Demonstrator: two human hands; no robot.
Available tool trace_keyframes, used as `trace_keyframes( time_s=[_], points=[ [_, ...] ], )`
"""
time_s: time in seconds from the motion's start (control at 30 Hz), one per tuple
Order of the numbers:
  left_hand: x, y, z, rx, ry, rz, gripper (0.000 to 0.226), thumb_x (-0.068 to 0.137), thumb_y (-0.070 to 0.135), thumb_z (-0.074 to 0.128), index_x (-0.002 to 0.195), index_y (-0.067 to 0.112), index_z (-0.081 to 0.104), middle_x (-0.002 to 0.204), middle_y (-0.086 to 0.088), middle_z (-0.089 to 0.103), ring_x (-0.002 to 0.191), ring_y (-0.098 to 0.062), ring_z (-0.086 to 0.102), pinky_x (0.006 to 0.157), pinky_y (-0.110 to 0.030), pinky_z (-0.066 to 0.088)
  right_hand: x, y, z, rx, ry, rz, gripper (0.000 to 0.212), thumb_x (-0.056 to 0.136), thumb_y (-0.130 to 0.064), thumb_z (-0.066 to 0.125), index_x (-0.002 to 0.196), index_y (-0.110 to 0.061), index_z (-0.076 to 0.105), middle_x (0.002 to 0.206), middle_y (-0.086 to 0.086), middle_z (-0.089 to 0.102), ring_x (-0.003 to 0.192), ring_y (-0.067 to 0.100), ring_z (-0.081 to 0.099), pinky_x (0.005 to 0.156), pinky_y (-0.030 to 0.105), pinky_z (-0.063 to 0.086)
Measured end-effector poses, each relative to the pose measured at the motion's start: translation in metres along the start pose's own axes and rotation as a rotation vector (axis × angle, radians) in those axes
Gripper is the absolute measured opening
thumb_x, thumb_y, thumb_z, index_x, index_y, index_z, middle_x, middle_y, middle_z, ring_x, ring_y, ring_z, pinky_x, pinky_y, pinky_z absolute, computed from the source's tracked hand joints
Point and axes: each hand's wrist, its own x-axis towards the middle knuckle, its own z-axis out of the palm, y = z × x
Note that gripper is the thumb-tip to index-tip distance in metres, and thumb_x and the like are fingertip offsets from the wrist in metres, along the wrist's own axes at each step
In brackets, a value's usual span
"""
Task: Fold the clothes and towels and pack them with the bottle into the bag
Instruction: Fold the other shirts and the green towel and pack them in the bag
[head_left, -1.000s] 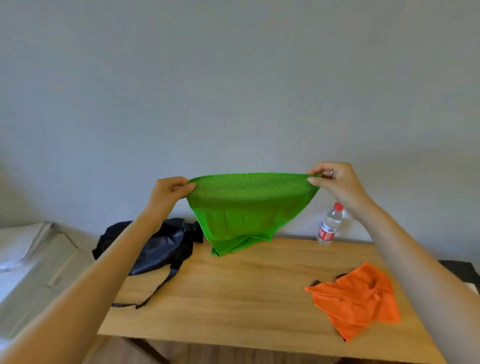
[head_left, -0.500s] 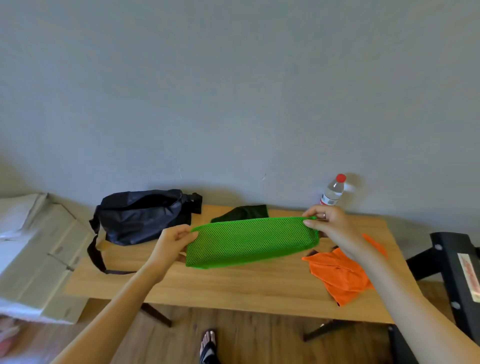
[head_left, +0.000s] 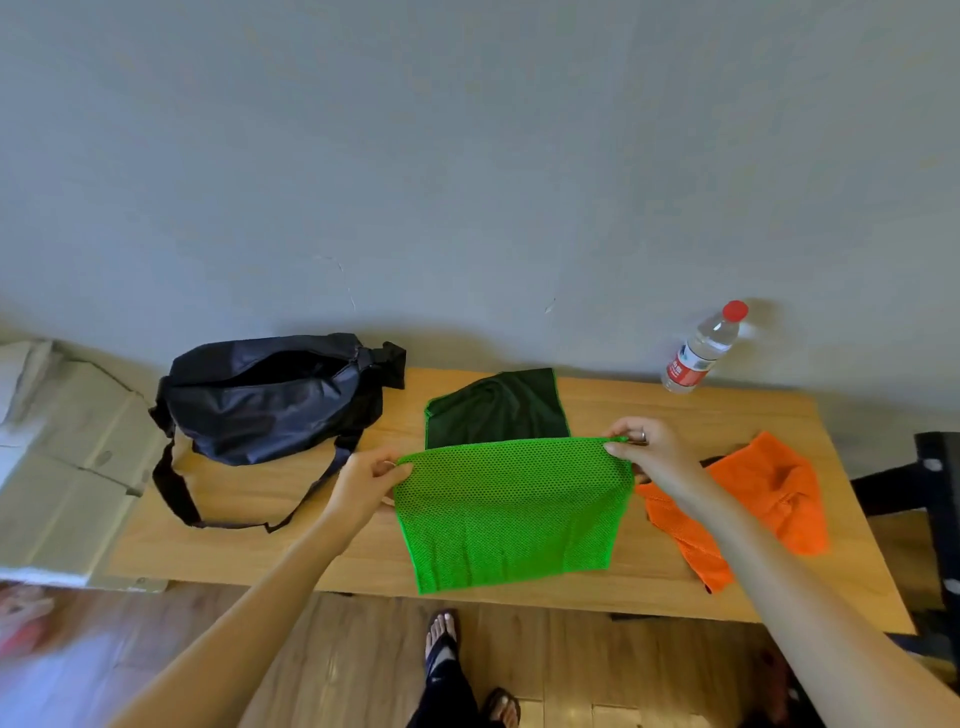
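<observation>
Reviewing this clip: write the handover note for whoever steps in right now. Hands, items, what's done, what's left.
Left hand and right hand: each pinches a top corner of the green towel, which hangs down to the table.
Dark cloth: flat on the table behind the towel, looks folded.
Orange cloth: crumpled at right, unfolded.
Bag: open at back left, nothing visible inside.
Bottle: upright at back right.
Left: finish the green towel, fold the orange cloth, pack everything.
</observation>
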Motion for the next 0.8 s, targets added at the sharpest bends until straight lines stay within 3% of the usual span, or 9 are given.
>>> trace_keyframes(
  time_s=[0.13, 0.27, 0.37, 0.5, 0.67, 0.8],
  points=[
    [0.046, -0.008, -0.003, 0.012, -0.005, 0.017, 0.013, 0.092, 0.003, 0.055, 0.083, 0.005, 0.065, 0.078, -0.011, 0.070, 0.068, -0.020, 0.065, 0.061, -0.030, 0.054, 0.046, 0.008, 0.010, -0.038, 0.021, 0.014, 0.013, 0.086, -0.002, 0.062, 0.083, -0.014, 0.065, 0.085, 0.007, 0.068, 0.080, 0.018, 0.060, 0.069, 0.028, 0.046],
    [0.095, -0.020, -0.008, 0.054, 0.007, -0.001, 0.009, 0.091, 0.004, 0.057, 0.091, -0.003, 0.063, 0.083, -0.018, 0.069, 0.075, -0.030, 0.064, 0.070, -0.043, 0.053, 0.095, 0.012, 0.020, -0.087, 0.035, 0.009, 0.015, 0.084, -0.003, 0.065, 0.082, -0.018, 0.065, 0.086, -0.005, 0.064, 0.089, 0.017, 0.057, 0.082, 0.032, 0.042],
    [0.128, -0.026, -0.010, 0.100, 0.017, 0.004, 0.009, 0.091, 0.006, 0.058, 0.085, 0.000, 0.062, 0.086, -0.021, 0.068, 0.076, -0.029, 0.064, 0.070, -0.044, 0.053, 0.126, 0.011, 0.029, -0.084, 0.044, 0.003, 0.025, 0.084, 0.001, 0.063, 0.076, -0.022, 0.061, 0.080, -0.008, 0.061, 0.079, 0.008, 0.056, 0.073, 0.020, 0.042],
    [0.164, -0.037, -0.008, 0.126, 0.014, -0.005, 0.021, 0.091, 0.005, 0.057, 0.073, 0.015, 0.059, 0.076, -0.009, 0.067, 0.070, -0.024, 0.064, 0.063, -0.037, 0.054, 0.162, 0.022, 0.042, -0.071, 0.059, 0.000, 0.018, 0.084, 0.007, 0.060, 0.080, -0.010, 0.061, 0.073, -0.007, 0.060, 0.060, -0.011, 0.057, 0.055, 0.004, 0.039],
    [0.196, -0.058, 0.004, 0.134, 0.037, -0.057, 0.021, 0.091, 0.005, 0.058, 0.074, 0.018, 0.058, 0.072, -0.006, 0.063, 0.059, -0.016, 0.061, 0.048, -0.020, 0.053, 0.199, 0.047, 0.056, -0.117, 0.055, -0.042, 0.009, 0.085, 0.006, 0.060, 0.086, -0.002, 0.065, 0.077, -0.001, 0.061, 0.071, 0.001, 0.053, 0.061, 0.002, 0.036],
    [0.216, -0.070, 0.017, 0.241, 0.059, -0.026, 0.017, 0.089, 0.009, 0.062, 0.074, 0.016, 0.056, 0.066, 0.001, 0.057, 0.057, -0.014, 0.054, 0.054, -0.028, 0.052, 0.221, 0.066, 0.070, -0.167, 0.040, -0.098, 0.014, 0.084, 0.005, 0.060, 0.084, -0.009, 0.062, 0.086, 0.007, 0.062, 0.076, 0.009, 0.052, 0.068, 0.018, 0.038]
  ],
)
